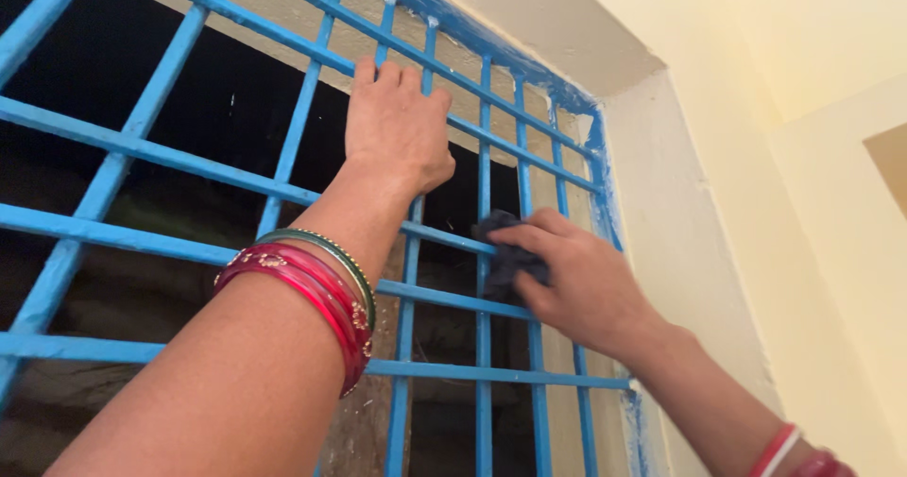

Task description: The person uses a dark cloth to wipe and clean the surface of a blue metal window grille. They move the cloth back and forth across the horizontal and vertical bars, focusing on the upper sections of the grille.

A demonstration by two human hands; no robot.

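A blue metal window grille (pixel 170 161) of crossed bars fills the left and middle of the head view. My left hand (pixel 395 127) is raised and curls its fingers over an upper bar of the grille. Red and green bangles (pixel 316 283) ring that wrist. Lower and to the right, my right hand (pixel 581 283) presses a dark grey cloth (pixel 505 250) against the bars, thumb and fingers wrapped on it. Much of the cloth is hidden under the hand.
Behind the grille it is dark, with rough stone or masonry low down. A cream plastered window reveal (pixel 680 250) with blue paint smears runs along the grille's right edge. Pale yellow walls (pixel 831 80) stand to the right.
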